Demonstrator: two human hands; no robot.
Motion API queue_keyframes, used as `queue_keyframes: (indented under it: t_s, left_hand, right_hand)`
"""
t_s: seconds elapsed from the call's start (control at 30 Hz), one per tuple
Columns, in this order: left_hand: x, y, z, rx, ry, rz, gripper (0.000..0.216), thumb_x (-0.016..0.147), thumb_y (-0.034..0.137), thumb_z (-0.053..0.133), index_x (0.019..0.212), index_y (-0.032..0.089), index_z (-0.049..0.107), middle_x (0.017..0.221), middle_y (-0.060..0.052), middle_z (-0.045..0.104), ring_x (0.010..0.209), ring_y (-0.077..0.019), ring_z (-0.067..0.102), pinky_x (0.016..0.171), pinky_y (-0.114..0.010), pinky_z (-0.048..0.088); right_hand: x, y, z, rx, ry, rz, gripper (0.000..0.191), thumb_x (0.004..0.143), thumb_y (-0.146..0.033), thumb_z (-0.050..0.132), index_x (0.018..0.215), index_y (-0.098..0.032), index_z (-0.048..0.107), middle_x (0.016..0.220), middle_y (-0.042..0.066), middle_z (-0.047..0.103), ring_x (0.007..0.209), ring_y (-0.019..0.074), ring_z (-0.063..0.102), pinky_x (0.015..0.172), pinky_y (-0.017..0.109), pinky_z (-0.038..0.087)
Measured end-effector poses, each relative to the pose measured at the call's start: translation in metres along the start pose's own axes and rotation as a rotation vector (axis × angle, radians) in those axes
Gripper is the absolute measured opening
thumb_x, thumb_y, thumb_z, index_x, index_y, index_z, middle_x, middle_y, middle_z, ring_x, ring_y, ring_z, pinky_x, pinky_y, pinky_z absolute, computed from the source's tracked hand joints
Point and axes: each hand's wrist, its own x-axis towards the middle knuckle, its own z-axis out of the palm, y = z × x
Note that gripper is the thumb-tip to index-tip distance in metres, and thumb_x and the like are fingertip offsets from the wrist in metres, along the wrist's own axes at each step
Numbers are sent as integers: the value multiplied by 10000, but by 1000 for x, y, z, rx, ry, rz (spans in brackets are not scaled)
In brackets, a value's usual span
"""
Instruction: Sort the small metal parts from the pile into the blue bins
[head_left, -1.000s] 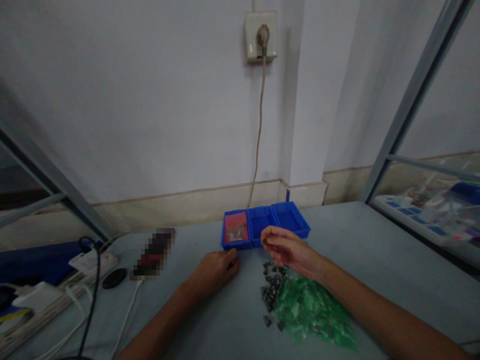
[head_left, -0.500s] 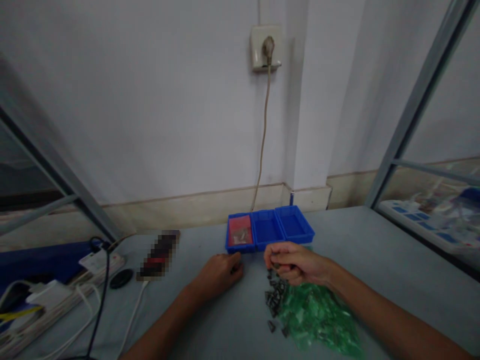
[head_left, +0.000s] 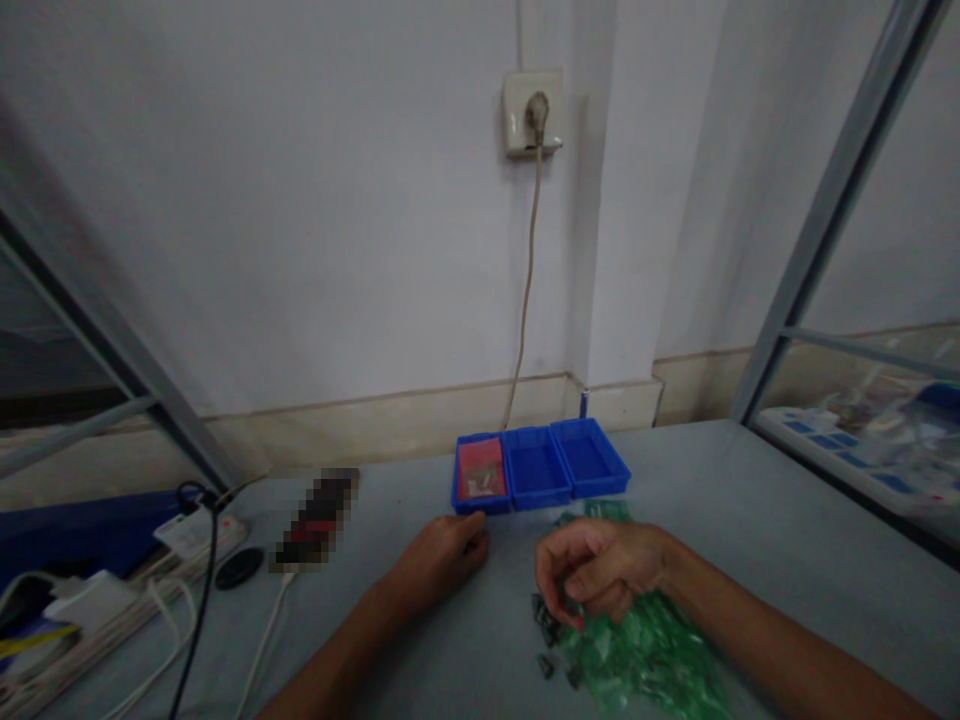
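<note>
My left hand (head_left: 442, 552) rests on the table with its fingers curled closed, just in front of the left blue tray (head_left: 481, 508). Whatever those fingers may hold is hidden. Over the heap of small dark pointed parts (head_left: 546, 618) hangs my right hand (head_left: 611, 565), its fingers bent downward and parted from the thumb. Nothing shows between them. A crumpled green plastic bag (head_left: 645, 650) lies beneath and beside this hand, partly covered by it. One loose dark part (head_left: 545, 665) sits nearer to me, left of the bag.
Two more blue trays, a middle one (head_left: 538, 468) and a right one (head_left: 590, 456), adjoin the left tray, which holds a red card and a clear packet (head_left: 482, 478). At left are a blurred-out phone-like object (head_left: 319, 520), a black disc (head_left: 240, 568), cables and a power strip (head_left: 67, 650).
My right hand has moved down and slightly right, from a pinch in front of the trays to parted fingers over the dark parts. My left hand stays put; the view has tilted slightly.
</note>
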Motion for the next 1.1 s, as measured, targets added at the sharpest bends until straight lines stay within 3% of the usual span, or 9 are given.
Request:
queue_keyframes:
  t_s: [0.53,0.97,1.1]
  left_hand:
    - [2,4,1,9,14,44,155,948,231,479,796,210,501,682,18,583,601,-125,527,583,-247,310]
    - [4,6,10,-42,110,63,198,940,237,482,744,209,484,648,27,557,553,-106,485,574,-237,320]
    - [3,6,12,-39,144,79,211,947,232,477,737,210,478,642,33,543,544,-100,467,569,-229,323]
  right_hand:
    - [-7,-4,-13,-19,31,33,272,869,-324,769,999,-123,641,677,-47,555,358,7,243,291,120,203]
    - [-1,-11,-24,55,321,-309,197,930,-288,709,1068,-168,634,857,-21,543,428,-13,143,343,121,118]
    - [4,-5,-28,85,376,-351,196,941,-289,697,1081,-175,623,844,-29,531,440,-5,142,354,130,111]
